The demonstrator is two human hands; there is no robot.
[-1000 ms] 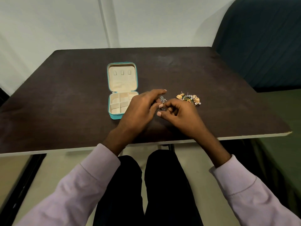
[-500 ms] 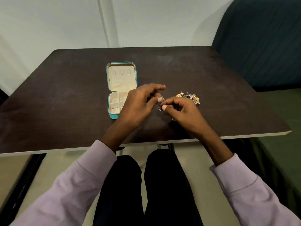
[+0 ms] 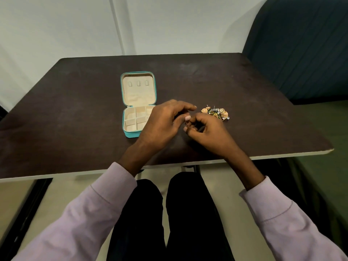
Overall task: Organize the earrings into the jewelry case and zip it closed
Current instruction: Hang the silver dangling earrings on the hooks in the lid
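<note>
Head view: left hand (image 3: 162,123) and right hand (image 3: 209,132) meet fingertip to fingertip, curled fingers pinching a tiny metal earring (image 3: 186,123) between them. The open teal zip-around jewelry case (image 3: 138,104) lies behind the left fingers; the heap of gold earrings (image 3: 215,113) lies just beyond the right fingers.

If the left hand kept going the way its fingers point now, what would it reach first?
Probably the right hand, whose fingertips already meet the left hand over a small earring. Beyond lies the earring pile; depth is unclear.
</note>
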